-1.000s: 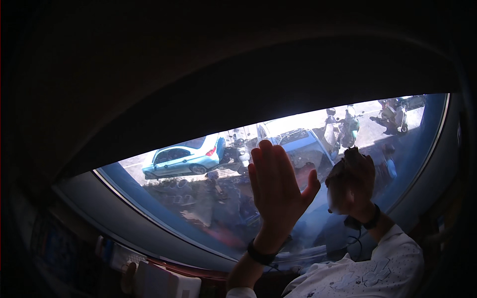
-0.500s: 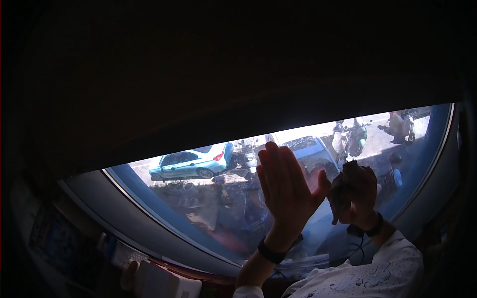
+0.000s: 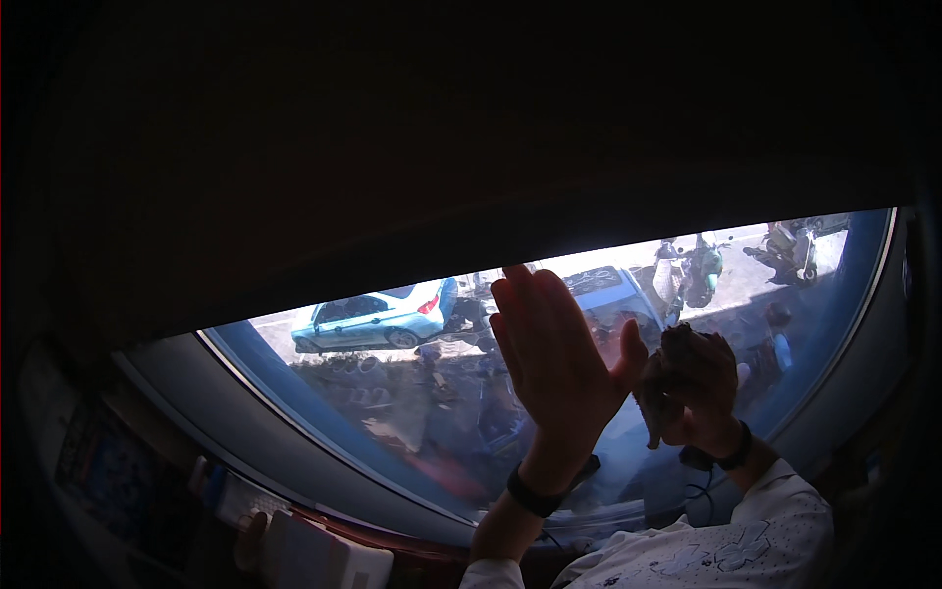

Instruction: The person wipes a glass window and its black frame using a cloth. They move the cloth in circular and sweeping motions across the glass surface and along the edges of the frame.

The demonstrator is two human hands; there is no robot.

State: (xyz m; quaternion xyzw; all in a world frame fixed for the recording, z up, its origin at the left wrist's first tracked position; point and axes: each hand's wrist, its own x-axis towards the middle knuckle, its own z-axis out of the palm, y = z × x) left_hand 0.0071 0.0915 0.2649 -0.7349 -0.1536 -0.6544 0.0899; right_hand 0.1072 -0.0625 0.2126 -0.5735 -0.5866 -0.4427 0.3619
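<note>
In front of me is a window pane (image 3: 432, 407), hazy in places, with a street beyond it. My left hand (image 3: 561, 358) is raised against the glass, palm flat, thumb standing apart from the fingers. I cannot tell if the palm fully touches the pane. Just to its right, my right hand (image 3: 714, 393) is closed around a crumpled dark cloth (image 3: 669, 378) at the glass. One end of the cloth hangs below the fingers. Dark bands circle both wrists, and the sleeves are white.
A dark overhang (image 3: 442, 216) cuts across the top of the window. The pale window frame (image 3: 324, 442) curves along the lower left. Below it stands a white box-like object (image 3: 324, 560). Outside are a light blue car (image 3: 373, 319) and a parked scooter (image 3: 705, 270).
My left hand has shifted slightly left and up along the pane. My right hand has moved a little left and down with the cloth still in it.
</note>
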